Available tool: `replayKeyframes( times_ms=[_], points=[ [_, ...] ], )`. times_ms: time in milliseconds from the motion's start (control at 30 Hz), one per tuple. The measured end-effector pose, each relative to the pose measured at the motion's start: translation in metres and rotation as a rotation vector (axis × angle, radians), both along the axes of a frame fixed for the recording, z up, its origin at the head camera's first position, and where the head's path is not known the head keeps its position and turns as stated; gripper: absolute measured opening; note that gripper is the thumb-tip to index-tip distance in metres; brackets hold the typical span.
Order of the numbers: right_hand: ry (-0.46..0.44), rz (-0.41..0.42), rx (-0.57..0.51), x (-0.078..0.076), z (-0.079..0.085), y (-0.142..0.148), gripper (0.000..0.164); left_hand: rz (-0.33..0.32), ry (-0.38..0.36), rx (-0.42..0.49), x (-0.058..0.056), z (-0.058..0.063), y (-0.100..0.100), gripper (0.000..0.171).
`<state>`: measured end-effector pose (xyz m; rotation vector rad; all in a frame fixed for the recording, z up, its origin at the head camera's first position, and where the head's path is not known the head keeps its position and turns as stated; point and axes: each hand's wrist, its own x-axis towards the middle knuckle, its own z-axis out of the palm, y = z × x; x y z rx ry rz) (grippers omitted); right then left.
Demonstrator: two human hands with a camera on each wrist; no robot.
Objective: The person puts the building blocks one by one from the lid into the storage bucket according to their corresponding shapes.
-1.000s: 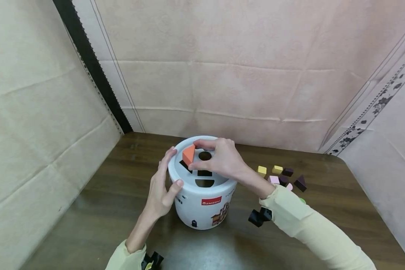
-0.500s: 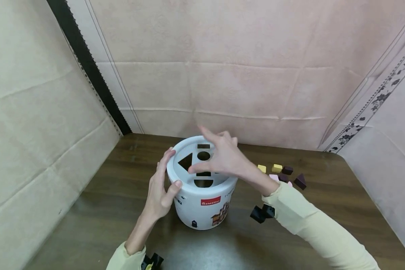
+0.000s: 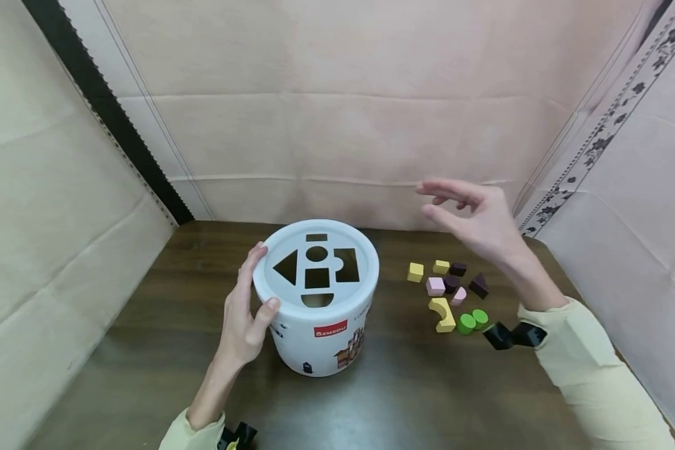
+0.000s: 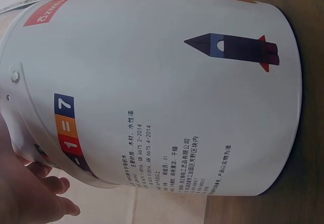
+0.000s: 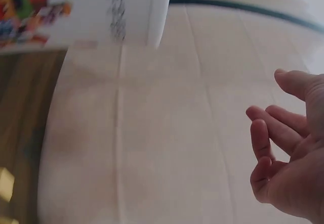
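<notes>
A white bucket (image 3: 320, 347) with a shape-sorter lid (image 3: 281, 297) stands upright on the table; the lid has triangular, round, square and other cut-outs. My left hand (image 3: 242, 322) holds the bucket's left side at the rim, thumb in front and fingers toward the back. In the left wrist view, the printed wall fills most of the picture and some curled fingers (image 4: 55, 183) show beyond the rim. My right hand (image 3: 478, 215) hovers in the air right of the bucket, with loosely bent fingers and thumb apart and nothing between them. It is above and behind several small loose blocks.
Right of the bucket lie yellow cubes (image 3: 415, 272), a yellow arch block (image 3: 442, 314), green round blocks (image 3: 466, 324), a pink block (image 3: 435, 286), a pink rounded block (image 3: 459, 295) and a dark triangular block (image 3: 479, 285). Cloth walls (image 3: 315, 137) border the brown table (image 3: 394, 387).
The orange triangular block left my right hand at the lid's triangular hole and is out of sight. My right hand then moved right, off the lid. The left hand kept its hold.
</notes>
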<state>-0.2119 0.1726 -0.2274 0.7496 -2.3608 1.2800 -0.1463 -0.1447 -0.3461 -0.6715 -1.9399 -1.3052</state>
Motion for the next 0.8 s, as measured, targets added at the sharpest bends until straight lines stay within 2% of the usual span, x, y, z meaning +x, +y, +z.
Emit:
replayKeyframes(
  times_ms=[100, 167, 267, 400, 600, 800],
  points=[
    [-0.013, -0.042, -0.022, 0.001, -0.012, 0.026, 0.032, 0.001, -0.004, 0.012, -0.001, -0.003, -0.002, 0.061],
    [-0.034, -0.043, -0.035, 0.0, -0.024, 0.045, 0.032, 0.0, -0.013, 0.013, 0.0, -0.001, -0.001, 0.062],
    [-0.073, -0.045, -0.029, 0.006, -0.036, 0.065, 0.032, -0.004, -0.024, 0.016, 0.0, 0.0, 0.0, 0.062],
    [-0.112, -0.059, 0.005, 0.008, -0.061, 0.09, 0.031, 0.002, -0.033, 0.015, 0.001, 0.0, -0.001, 0.062],
    [-0.151, -0.128, 0.014, 0.004, -0.12, 0.13, 0.03, 0.009, -0.038, 0.008, 0.0, -0.001, -0.001, 0.061],
    [-0.233, -0.189, -0.072, 0.01, -0.174, 0.154, 0.029, 0.008, -0.044, 0.006, 0.0, 0.0, 0.001, 0.061]
  ],
)
